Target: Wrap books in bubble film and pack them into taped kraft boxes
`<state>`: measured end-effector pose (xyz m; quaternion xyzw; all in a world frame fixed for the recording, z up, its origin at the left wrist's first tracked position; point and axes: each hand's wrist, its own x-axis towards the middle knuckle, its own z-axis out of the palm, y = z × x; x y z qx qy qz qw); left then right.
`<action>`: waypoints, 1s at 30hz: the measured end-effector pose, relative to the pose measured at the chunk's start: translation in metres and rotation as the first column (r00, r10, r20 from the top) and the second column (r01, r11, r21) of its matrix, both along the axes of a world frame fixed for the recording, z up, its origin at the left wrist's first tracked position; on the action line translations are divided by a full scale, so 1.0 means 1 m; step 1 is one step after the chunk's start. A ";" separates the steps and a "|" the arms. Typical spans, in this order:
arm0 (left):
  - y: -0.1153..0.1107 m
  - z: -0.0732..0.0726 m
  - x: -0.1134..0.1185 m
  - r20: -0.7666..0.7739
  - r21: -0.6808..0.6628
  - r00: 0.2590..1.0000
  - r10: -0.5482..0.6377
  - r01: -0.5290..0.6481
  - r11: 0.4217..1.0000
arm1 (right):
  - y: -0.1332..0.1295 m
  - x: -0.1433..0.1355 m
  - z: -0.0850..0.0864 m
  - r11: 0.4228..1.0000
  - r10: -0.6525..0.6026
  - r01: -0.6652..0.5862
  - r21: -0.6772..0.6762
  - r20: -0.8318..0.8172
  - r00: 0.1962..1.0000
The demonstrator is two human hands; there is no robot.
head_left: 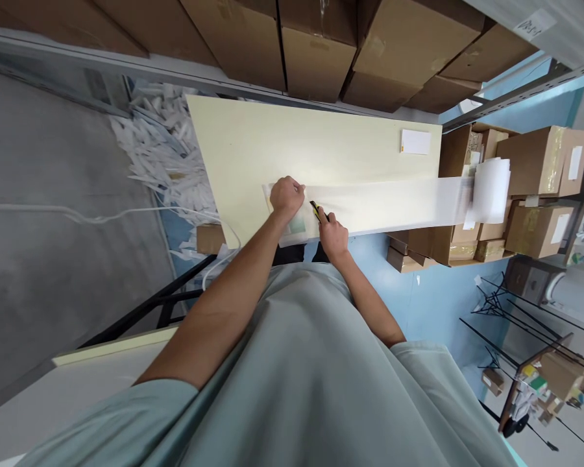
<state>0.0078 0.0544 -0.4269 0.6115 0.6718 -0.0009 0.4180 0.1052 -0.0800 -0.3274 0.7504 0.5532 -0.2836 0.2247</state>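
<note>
At the centre of the frame, the left hand (288,194) curls over a flat packet (297,225) at the near edge of the table (248,139); whether it pinches or only presses, I cannot tell. Just beside it, the right hand (333,235) grips a black-and-yellow cutter (315,209), pointing toward the left hand. The step in hand looks like cutting the translucent sheet (394,204), which runs right to a roll (491,190). The next move seems to call for a steady left hand and a blade kept clear of it.

A white card or box (415,141) lies on the table's upper right. Cardboard boxes (316,58) line the top of the frame; white scraps (168,149) heap at upper left. Blue floor (409,301) shows at lower right.
</note>
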 end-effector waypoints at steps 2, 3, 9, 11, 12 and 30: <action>-0.001 -0.002 0.000 0.012 0.012 1.000 0.007 -0.007 1.000 | -0.010 -0.001 0.000 1.000 0.007 -0.007 -0.008 -0.008 1.000; -0.001 -0.003 0.000 0.020 0.019 1.000 0.014 -0.014 1.000 | -0.016 -0.001 0.000 1.000 0.009 -0.009 -0.012 -0.010 1.000; -0.005 -0.008 -0.003 0.057 0.044 0.998 0.019 -0.021 0.999 | -0.038 -0.002 0.005 0.999 0.013 -0.013 -0.042 -0.003 1.000; -0.007 -0.007 -0.008 0.084 0.067 0.996 -0.029 0.023 0.997 | -0.041 -0.002 0.005 0.999 0.012 -0.012 -0.046 -0.006 1.000; -0.009 -0.007 -0.011 0.103 0.085 0.993 -0.061 0.052 0.995 | -0.043 -0.003 0.005 0.999 0.010 -0.010 -0.044 -0.009 1.000; -0.030 -0.005 -0.015 0.138 0.196 0.983 -0.119 0.090 0.976 | -0.039 -0.005 0.011 1.000 -0.016 0.016 0.012 -0.010 1.000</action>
